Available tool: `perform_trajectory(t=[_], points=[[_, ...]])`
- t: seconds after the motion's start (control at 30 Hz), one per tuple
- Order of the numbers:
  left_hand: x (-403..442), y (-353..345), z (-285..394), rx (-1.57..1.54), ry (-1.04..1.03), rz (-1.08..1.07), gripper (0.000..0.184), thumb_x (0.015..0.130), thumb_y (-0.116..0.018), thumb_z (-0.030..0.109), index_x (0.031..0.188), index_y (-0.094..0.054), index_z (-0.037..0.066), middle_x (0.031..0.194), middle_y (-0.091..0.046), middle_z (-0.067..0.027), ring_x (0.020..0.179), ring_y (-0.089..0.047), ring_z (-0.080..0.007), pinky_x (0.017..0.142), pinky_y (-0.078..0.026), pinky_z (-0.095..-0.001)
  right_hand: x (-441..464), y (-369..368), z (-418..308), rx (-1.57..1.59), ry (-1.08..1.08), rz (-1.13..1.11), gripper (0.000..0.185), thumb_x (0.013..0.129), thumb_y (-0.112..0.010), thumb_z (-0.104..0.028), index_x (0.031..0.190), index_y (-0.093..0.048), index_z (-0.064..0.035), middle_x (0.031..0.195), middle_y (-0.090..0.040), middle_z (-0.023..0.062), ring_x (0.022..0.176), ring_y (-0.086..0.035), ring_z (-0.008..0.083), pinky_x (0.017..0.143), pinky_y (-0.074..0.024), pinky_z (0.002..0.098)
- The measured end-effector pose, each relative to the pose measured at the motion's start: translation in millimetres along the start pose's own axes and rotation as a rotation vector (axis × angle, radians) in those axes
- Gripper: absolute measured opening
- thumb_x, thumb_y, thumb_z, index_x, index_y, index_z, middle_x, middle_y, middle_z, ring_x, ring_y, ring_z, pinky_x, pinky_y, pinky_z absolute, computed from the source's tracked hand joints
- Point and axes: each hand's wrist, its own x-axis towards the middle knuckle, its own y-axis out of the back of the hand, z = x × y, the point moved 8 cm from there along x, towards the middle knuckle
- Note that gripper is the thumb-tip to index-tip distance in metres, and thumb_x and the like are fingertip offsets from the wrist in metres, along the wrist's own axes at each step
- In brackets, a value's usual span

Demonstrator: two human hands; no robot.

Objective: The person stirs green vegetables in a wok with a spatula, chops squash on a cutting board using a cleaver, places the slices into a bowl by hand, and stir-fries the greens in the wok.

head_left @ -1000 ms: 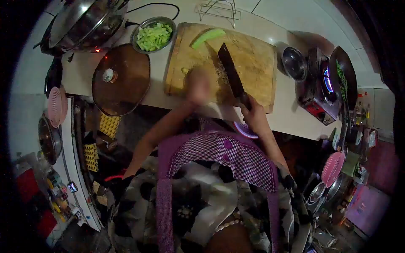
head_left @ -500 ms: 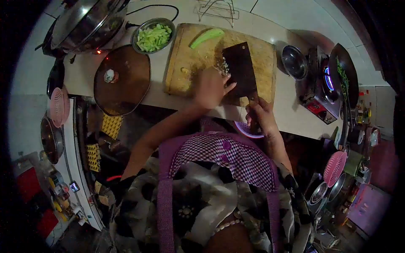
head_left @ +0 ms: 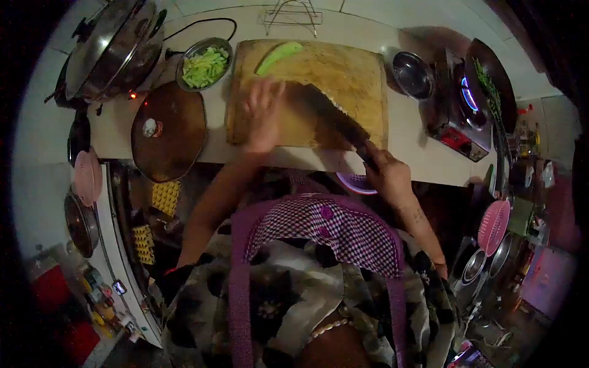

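Observation:
My right hand (head_left: 390, 176) is wrapped round the handle of a dark cleaver (head_left: 339, 121), whose blade is tilted over the wooden cutting board (head_left: 359, 73). Small white chopped bits (head_left: 333, 102) show along the blade's far edge; whether they lie on the blade or the board I cannot tell. Left of the cleaver, my left hand (head_left: 264, 116) is over the board, blurred, with its fingers apart and nothing seen in them. Close beyond its fingertips lies a pale green piece of vegetable (head_left: 278, 57) on the board's far left part.
A metal bowl of cut green vegetable (head_left: 205, 66) stands left of the board, near a round brown board (head_left: 170, 132). On the right are an empty-looking metal bowl (head_left: 412, 75) and a lit gas stove (head_left: 457, 104), with a wok (head_left: 494, 86) holding green stalks.
My left hand has moved left, away from the blade, and its fingers have spread. The cleaver has turned from nearly flat to steeply tilted, its tip swinging left. The view has shifted slightly.

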Motion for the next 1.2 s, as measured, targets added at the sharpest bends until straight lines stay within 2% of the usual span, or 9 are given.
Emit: perform_trajectory(t=[0.13, 0.33, 0.53, 0.63, 0.67, 0.77, 0.9, 1.07, 1.2], points=[[19.0, 18.7, 22.2, -0.142, -0.406, -0.167, 0.06, 0.071, -0.052, -0.003, 0.128, -0.047, 0.013, 0.139, -0.036, -0.0088, 0.13, -0.027, -0.0333, 0.104, -0.022, -0.0534, 28.2, -17.1, -30.8, -0.38, 0.16, -0.149, 0.054, 0.07, -0.062, -0.013, 0.123, -0.053, -0.0154, 0.078, -0.057, 0.0051, 0.066, -0.06, 0.0203, 0.056, -0.0495, 0.0312], [6.2, -34.9, 74.9, 0.291, -0.785, -0.259, 0.054, 0.078, -0.054, 0.015, 0.131, -0.044, 0.012, 0.139, -0.038, -0.0059, 0.135, -0.024, -0.0229, 0.108, -0.02, -0.0495, 45.1, -2.9, -56.8, -0.477, 0.336, -0.158, 0.052, 0.071, -0.059, -0.014, 0.122, -0.054, -0.0182, 0.073, -0.053, 0.0019, 0.064, -0.057, 0.0166, 0.054, -0.0482, 0.0304], [13.5, -58.5, 20.0, 0.488, -0.714, -0.607, 0.066, 0.074, -0.055, 0.01, 0.136, -0.033, 0.005, 0.143, -0.033, -0.007, 0.137, -0.02, -0.0245, 0.11, -0.015, -0.0501, 31.4, 14.1, -24.9, -0.488, 0.262, -0.2, 0.052, 0.07, -0.061, -0.013, 0.121, -0.055, -0.0176, 0.071, -0.053, 0.0025, 0.065, -0.058, 0.0181, 0.055, -0.0483, 0.0325], [17.3, -66.1, -13.8, 0.429, -0.589, -0.564, 0.073, 0.071, -0.059, 0.006, 0.138, -0.03, 0.005, 0.144, -0.029, -0.0091, 0.137, -0.018, -0.0273, 0.11, -0.013, -0.0501, 13.0, 26.3, 17.7, -0.35, 0.053, -0.177, 0.049, 0.072, -0.062, -0.012, 0.12, -0.055, -0.0148, 0.076, -0.058, 0.006, 0.069, -0.061, 0.0234, 0.06, -0.0495, 0.0356], [19.6, -76.4, -29.8, 0.261, -0.448, -0.526, 0.076, 0.072, -0.055, -0.004, 0.14, -0.025, 0.006, 0.147, -0.022, -0.0125, 0.137, -0.016, -0.0309, 0.111, -0.012, -0.0472, 8.0, 25.6, 33.5, -0.282, -0.036, -0.154, 0.049, 0.073, -0.062, -0.012, 0.12, -0.054, -0.0135, 0.079, -0.06, 0.0075, 0.071, -0.062, 0.0257, 0.062, -0.05, 0.0367], [18.3, -77.5, -64.0, 0.051, -0.119, -0.51, 0.068, 0.078, -0.049, -0.002, 0.141, -0.024, 0.005, 0.148, -0.018, -0.0097, 0.138, -0.013, -0.0285, 0.111, -0.013, -0.0457, 10.7, 0.1, 76.7, 0.17, -0.247, 0.03, 0.045, 0.076, -0.062, -0.013, 0.12, -0.053, -0.0109, 0.089, -0.064, 0.0129, 0.079, -0.063, 0.0327, 0.067, -0.0498, 0.0401], [7.3, -45.7, -66.9, -0.314, 0.094, -0.285, 0.068, 0.08, -0.045, -0.006, 0.142, -0.02, 0.006, 0.141, -0.028, -0.0213, 0.132, -0.026, -0.0334, 0.107, -0.024, -0.0389, 33.1, -51.6, 95.4, -0.044, -0.424, -0.04, 0.041, 0.082, -0.057, -0.016, 0.122, -0.051, -0.0101, 0.092, -0.063, 0.0173, 0.081, -0.061, 0.0358, 0.066, -0.0488, 0.043], [-7.8, -50.5, -68.8, -0.514, 0.226, -0.112, 0.066, 0.081, -0.045, -0.007, 0.141, -0.02, 0.006, 0.139, -0.033, -0.0211, 0.126, -0.036, -0.0341, 0.102, -0.032, -0.0376, 33.8, -105.5, 29.1, -0.166, -0.104, -0.07, 0.052, 0.078, -0.06, -0.016, 0.127, -0.046, -0.0079, 0.098, -0.063, 0.015, 0.082, -0.063, 0.0316, 0.066, -0.0502, 0.0409], [-6.4, -45.3, -61.1, -0.788, 0.271, -0.042, 0.063, 0.083, -0.045, -0.005, 0.141, -0.021, 0.006, 0.138, -0.034, -0.0211, 0.125, -0.038, -0.0348, 0.101, -0.032, -0.037, 29.7, -70.9, -19.1, 0.072, 0.075, 0.034, 0.052, 0.077, -0.063, -0.013, 0.126, -0.047, -0.0062, 0.096, -0.063, 0.0167, 0.08, -0.063, 0.0312, 0.065, -0.0509, 0.0373]])
